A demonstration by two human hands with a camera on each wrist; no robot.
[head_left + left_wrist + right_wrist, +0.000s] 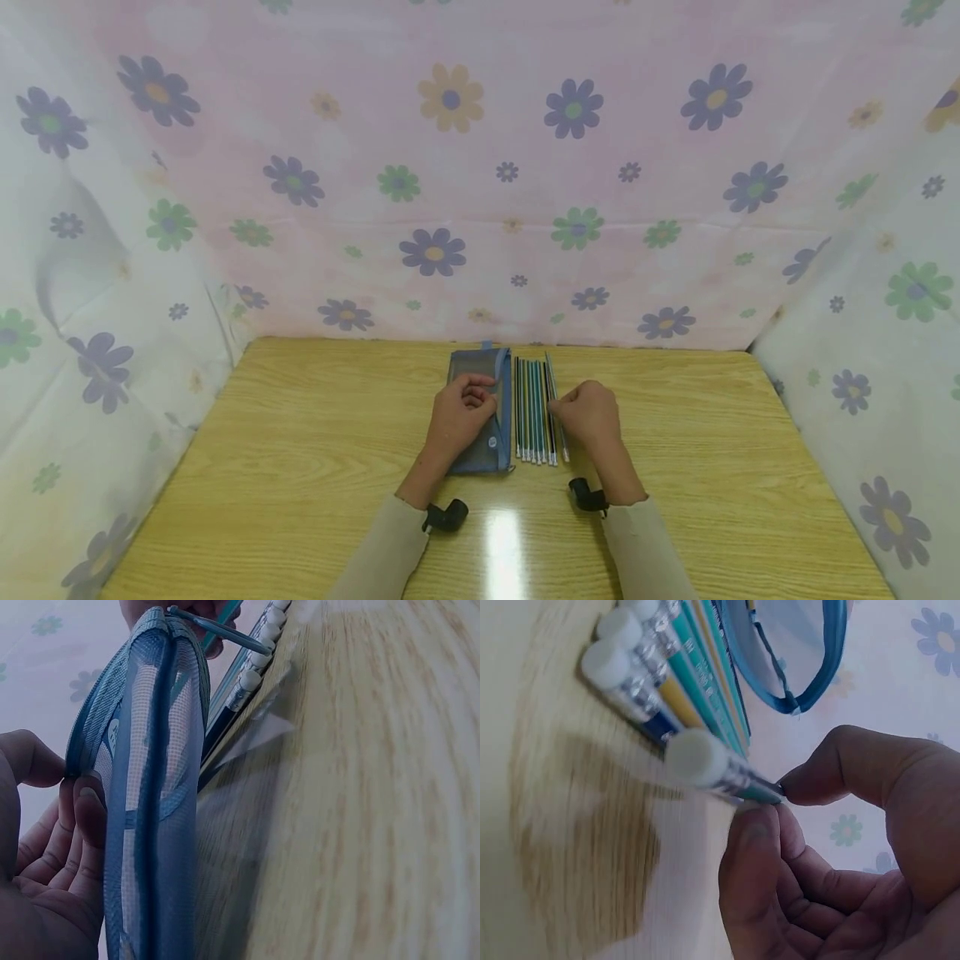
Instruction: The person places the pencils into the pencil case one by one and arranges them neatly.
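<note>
As two hands work on a wood-grain tabletop (300,467), we see the left hand (461,417) over a blue mesh pouch (476,456), with a row of pencils (531,408) just to the pouch's right. Past the row from the pouch, the right hand (595,414) holds a lone pencil (724,774) between its fingers; whether it touches the tabletop we cannot tell. From the head camera we can hardly read the left fingers, but the left wrist view shows thumb and finger pinching the pouch's edge, and its side in profile. Only from the head do we get the pouch's full length and the floral cloth (502,167) behind it. At the right wrist, we find white erasers, metal bands and printed lettering close up.
</note>
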